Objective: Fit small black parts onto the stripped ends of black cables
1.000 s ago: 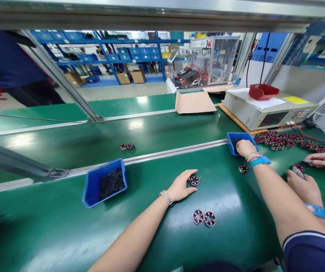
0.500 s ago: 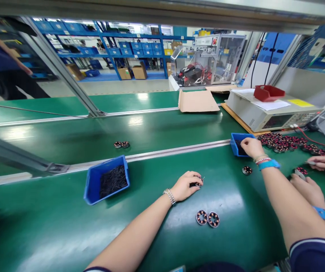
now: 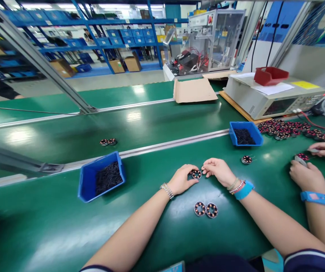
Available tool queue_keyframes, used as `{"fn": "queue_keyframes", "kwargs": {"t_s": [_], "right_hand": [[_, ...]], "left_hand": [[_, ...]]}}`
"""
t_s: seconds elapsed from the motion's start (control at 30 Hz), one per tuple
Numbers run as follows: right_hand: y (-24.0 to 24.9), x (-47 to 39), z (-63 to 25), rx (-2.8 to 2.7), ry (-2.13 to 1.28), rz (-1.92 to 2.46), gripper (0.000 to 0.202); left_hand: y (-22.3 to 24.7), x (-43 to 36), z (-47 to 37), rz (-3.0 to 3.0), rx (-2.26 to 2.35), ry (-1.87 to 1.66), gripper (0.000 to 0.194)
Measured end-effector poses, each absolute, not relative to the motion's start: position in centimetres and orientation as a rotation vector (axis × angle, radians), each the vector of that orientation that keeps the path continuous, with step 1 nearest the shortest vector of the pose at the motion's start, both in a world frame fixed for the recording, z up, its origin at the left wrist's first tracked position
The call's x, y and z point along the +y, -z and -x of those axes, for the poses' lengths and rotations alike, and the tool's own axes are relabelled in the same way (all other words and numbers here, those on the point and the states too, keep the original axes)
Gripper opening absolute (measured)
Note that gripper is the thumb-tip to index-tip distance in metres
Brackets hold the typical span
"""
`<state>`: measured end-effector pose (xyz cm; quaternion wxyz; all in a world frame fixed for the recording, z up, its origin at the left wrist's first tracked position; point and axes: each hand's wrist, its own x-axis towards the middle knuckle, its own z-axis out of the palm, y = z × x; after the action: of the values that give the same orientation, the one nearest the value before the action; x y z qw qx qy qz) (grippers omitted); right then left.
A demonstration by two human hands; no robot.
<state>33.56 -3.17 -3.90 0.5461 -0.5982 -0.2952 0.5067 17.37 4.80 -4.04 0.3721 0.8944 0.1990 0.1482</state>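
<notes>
My left hand (image 3: 182, 179), with a metal watch at the wrist, grips a motor stator (image 3: 196, 174), a small ring with copper windings. Close by on its right, my right hand (image 3: 218, 172) has thumb and forefinger pinched together at the stator's edge; what they hold is too small to make out. Two more stators (image 3: 212, 210) lie side by side on the green table nearer me. Another stator (image 3: 246, 159) with thin wires sits beyond my right hand. Short black tubes fill a blue bin (image 3: 84, 186) at left and a second blue bin (image 3: 246, 142) at right.
At the right edge, a co-worker's hands (image 3: 307, 176) hold a stator. A heap of stators (image 3: 281, 129) lies before a bench instrument (image 3: 272, 99) carrying a red tray (image 3: 271, 76). Two stators (image 3: 108, 142) lie past the metal rail (image 3: 168, 145). Cardboard (image 3: 195, 91) lies farther back.
My right hand has left the right-hand blue bin and come over to the stator in my left hand. My left hand still holds that stator, which now faces up more. The view has shifted slightly.
</notes>
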Motion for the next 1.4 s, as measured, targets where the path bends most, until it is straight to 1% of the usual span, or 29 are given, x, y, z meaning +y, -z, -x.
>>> {"fn": "queue_keyframes", "kwargs": {"t_s": [0.37,0.47,0.57,0.67,0.8,0.9,1.0,1.13,1.3,1.33,1.4], "right_hand": [[3.3,-3.2,-33.7,-0.760,-1.275,1.405,0.014],[2.9,-3.3,-33.9,-0.903,-1.310,1.518,0.013],[2.5,-3.4,-34.5,-1.136,-1.274,1.673,0.012],[2.4,-3.5,-35.0,-1.394,-1.174,1.716,0.012],[2.7,-3.5,-34.8,-1.777,-0.736,1.718,0.014],[3.1,-3.4,-34.2,-1.883,-0.502,1.688,0.014],[3.6,-3.6,-33.6,-1.828,-0.451,1.684,0.015],[3.8,-4.3,-33.0,-1.749,-0.509,1.662,0.017],[2.3,-4.2,-34.0,-1.867,-0.618,1.601,0.019],[1.7,-4.0,-34.9,-1.879,-0.592,1.615,0.019],[0.3,-3.5,-37.7,-1.816,-0.393,1.764,0.020]], "left_hand": [[4.0,4.9,-17.5,-2.304,0.506,-0.380,0.033],[4.0,4.9,-17.4,-2.300,0.514,-0.374,0.034],[3.9,4.9,-17.3,-2.288,0.534,-0.361,0.036],[3.8,5.0,-17.2,-2.278,0.552,-0.348,0.037],[3.7,5.0,-17.2,-2.255,0.565,-0.349,0.035],[3.7,5.0,-17.2,-2.228,0.583,-0.354,0.035],[3.7,4.9,-17.2,-2.212,0.604,-0.367,0.033],[3.8,4.8,-17.3,-2.207,0.620,-0.389,0.033],[3.8,4.9,-17.4,-2.253,0.587,-0.386,0.032],[3.8,5.1,-17.4,-2.285,0.592,-0.385,0.031],[3.6,5.8,-17.2,-2.362,0.662,-0.398,0.028]]}}
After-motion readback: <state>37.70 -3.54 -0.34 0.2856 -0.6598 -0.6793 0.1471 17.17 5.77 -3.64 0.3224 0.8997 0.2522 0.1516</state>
